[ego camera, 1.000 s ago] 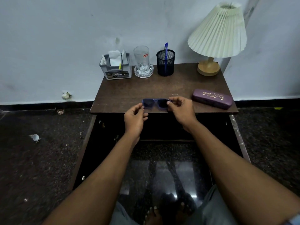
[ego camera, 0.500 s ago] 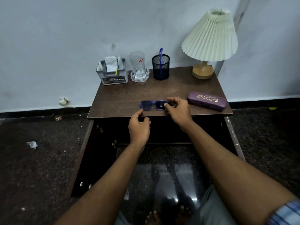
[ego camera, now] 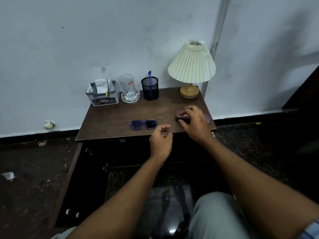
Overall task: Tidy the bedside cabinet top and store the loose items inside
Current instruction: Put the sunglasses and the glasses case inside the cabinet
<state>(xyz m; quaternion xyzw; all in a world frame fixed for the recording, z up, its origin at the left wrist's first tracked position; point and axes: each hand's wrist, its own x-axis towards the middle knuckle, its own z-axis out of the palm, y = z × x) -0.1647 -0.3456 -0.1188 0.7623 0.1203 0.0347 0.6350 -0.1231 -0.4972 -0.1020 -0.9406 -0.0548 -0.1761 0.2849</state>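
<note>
By my reading, little is stored yet. A cabinet door (ego camera: 86, 187) stands open below, but the sunglasses (ego camera: 144, 124) and the spectacle case (ego camera: 180, 116) both lie on the tabletop (ego camera: 120, 116). The sunglasses sit near the front edge, long axis parallel to it, lenses facing the person. Toward the front right corner the right hand (ego camera: 194, 122) curls its grip over the case, though blur hides detail. The left hand (ego camera: 161, 141), loosely curled at the front edge just beside the sunglasses, holds nothing.

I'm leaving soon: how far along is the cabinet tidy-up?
Done: cabinet doors open; glass and pen holder stand at the back. In hand: right hand grips the glasses case; left hand empty. Left: sunglasses and case lie on the cabinet top, unstored.
</note>
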